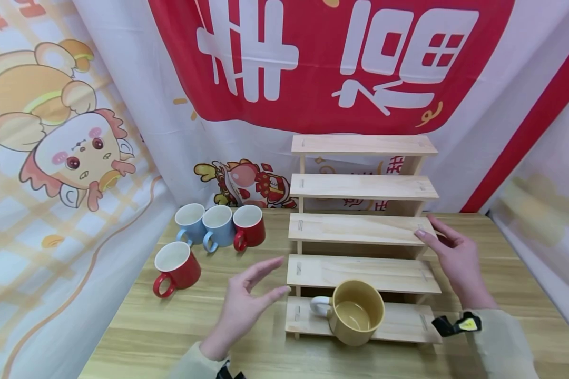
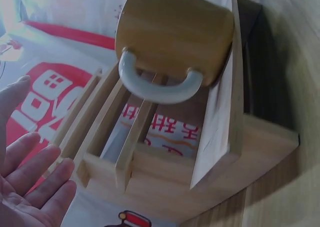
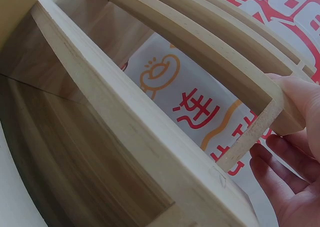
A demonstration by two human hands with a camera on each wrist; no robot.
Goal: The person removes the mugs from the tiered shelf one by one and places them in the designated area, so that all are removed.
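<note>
A stepped wooden shelf (image 1: 355, 272) with several tiers stands on the table. On its lowest tier sits a yellow mug (image 1: 357, 310), its white handle (image 2: 162, 92) toward the left. My right hand (image 1: 457, 258) grips the right end of the middle tier, the thumb on top; in the right wrist view the fingers (image 3: 272, 174) curl below the board. Left of the shelf, my left hand (image 1: 244, 302) hovers over the table with thumb and fingers spread, holding nothing. Its fingers (image 2: 37, 179) also show in the left wrist view, apart from the shelf and mug.
Left of the shelf stand two blue mugs (image 1: 219, 227) and a red mug (image 1: 250, 227) in a row. Another red mug (image 1: 182, 266) stands nearer, its handle to the left. A printed cloth (image 1: 246, 113) hangs behind the wood-grained table (image 1: 137, 326).
</note>
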